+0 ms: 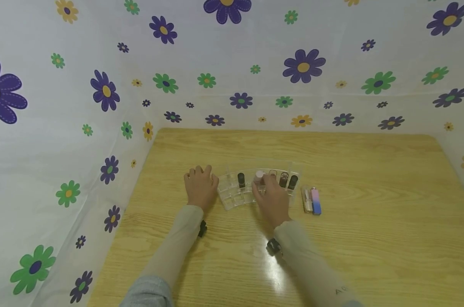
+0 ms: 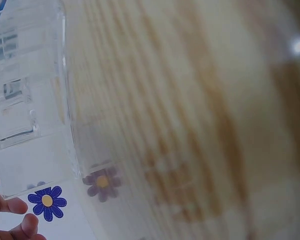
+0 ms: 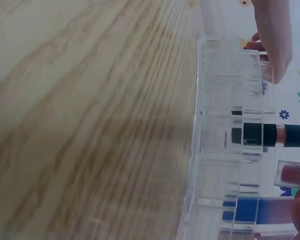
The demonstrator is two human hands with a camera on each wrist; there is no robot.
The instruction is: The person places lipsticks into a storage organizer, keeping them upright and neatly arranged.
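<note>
Pale tube (image 1: pixel 259 176), one: middle of the clear organiser (image 1: pixel 235 200), pinched by the right hand (image 1: pixel 273 200), fingers closed in; whether seated, cannot tell. Left hand (image 1: pixel 201 186): fingers loosely bent, holding nothing, beside organiser's left end. Black tube (image 1: pixel 241 180), one: in organiser. Pink-and-blue tube (image 1: pixel 315 201), one: on bench (image 1: pixel 377 204), right.

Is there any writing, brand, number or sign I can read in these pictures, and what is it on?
"A", then a round character, O or 0: on the right sleeve; anything after it is unclear.
Faint lettering on the black tube: too small and blurred to read.
Round mark on top of a dark cap: too small to make out.
</note>
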